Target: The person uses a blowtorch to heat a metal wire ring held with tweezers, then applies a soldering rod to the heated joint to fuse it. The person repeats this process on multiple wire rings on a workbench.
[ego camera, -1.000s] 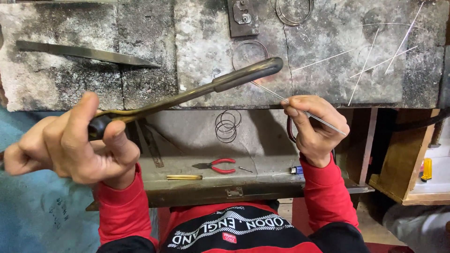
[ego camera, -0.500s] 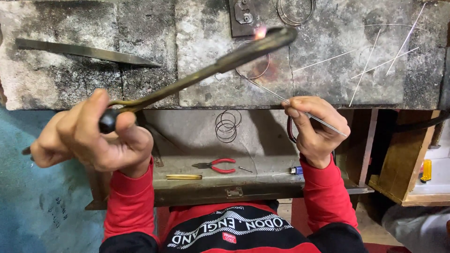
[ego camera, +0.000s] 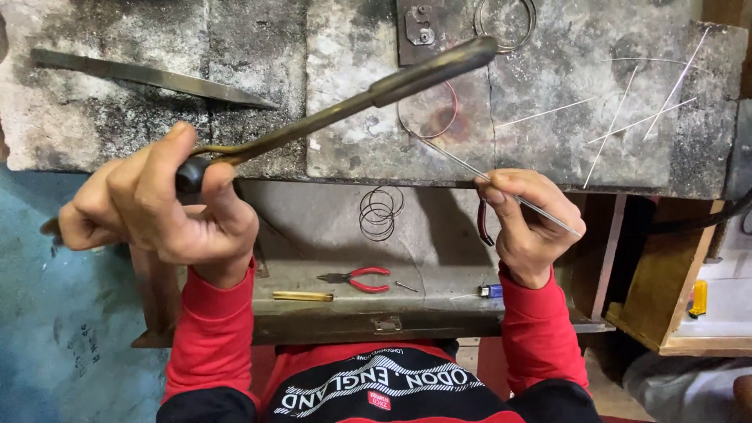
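My left hand (ego camera: pixel 160 207) grips the handle of a long brass blowtorch (ego camera: pixel 368 94). Its dark nozzle points up and right over a scorched stone block (ego camera: pixel 548 86). My right hand (ego camera: pixel 529 219) pinches a thin metal rod (ego camera: pixel 470 168) whose tip reaches a glowing red wire ring (ego camera: pixel 429 117) lying on the block. The same hand also hooks a dark red-handled tool (ego camera: pixel 484 223) under its fingers. The nozzle hangs just above and beside the ring. Both sleeves are red.
A long flat metal blade (ego camera: pixel 149 77) lies on the block at left. A metal plate (ego camera: pixel 419 31), a wire ring (ego camera: pixel 505 19) and several straight wires (ego camera: pixel 627 117) lie at right. The tray below holds wire rings (ego camera: pixel 380 211), red pliers (ego camera: pixel 356 278) and a brass rod (ego camera: pixel 301 296).
My left hand lifted and swung the torch upward, so its nozzle rose from beside the ring to above it. The flame seen half a second ago is gone. My right hand stayed put.
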